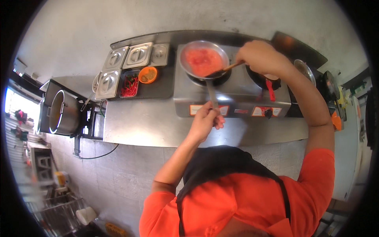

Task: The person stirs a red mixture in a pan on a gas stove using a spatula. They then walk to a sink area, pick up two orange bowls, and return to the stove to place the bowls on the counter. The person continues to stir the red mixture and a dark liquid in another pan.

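A round metal frying pan sits over the left burner of a two-burner gas stove. Soft red-pink food, like a chunky sauce, covers its bottom. The pan's metal handle points toward me, and my left hand is closed round its end. From the right, my right hand grips the wooden handle of a spatula. Its dark blade reaches into the near right side of the pan, partly sunk in the food.
A second pan with a red handle stands on the right burner. Lidded steel containers, a tub of red strips and an orange bowl are left of the stove. A large pot stands at far left.
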The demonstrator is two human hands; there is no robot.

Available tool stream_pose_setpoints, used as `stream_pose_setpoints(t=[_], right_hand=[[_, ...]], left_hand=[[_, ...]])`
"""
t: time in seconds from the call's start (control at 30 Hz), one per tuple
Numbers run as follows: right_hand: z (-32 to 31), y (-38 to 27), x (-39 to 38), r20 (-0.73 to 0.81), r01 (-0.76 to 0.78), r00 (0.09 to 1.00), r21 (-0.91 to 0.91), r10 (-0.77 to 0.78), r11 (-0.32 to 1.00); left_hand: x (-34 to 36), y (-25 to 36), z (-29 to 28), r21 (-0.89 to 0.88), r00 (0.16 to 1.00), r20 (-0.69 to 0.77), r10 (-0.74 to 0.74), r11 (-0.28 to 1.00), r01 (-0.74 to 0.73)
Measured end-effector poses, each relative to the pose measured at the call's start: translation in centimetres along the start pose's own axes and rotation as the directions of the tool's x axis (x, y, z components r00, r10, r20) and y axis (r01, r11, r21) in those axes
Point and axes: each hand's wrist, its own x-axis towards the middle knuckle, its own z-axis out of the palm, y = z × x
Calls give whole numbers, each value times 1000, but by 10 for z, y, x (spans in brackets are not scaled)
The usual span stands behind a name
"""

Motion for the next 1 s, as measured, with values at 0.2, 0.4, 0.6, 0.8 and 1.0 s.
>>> stream_pose_setpoints(t=[0.2,0.4,0.6,0.8,1.0], right_hand=[[71,14,64,-366,58,926,-92,-88,994],[3,29,25,-127,-7,992,-115,-8,993],[43,37,53,-264,-22,964,-152,-19,988],[8,43,56,-161,-29,987,-111,11,993],[36,31,54,-236,-107,972,-378,16,920]], left_hand=[[-1,1,8,57,999,47,-8,998,5],[13,-8,4,36,999,24,30,999,-31],[7,-4,20,35,999,49,14,999,-16],[15,-20,22,-17,995,0,103,995,-103],[12,-21,29,4,987,-68,148,989,-148]])
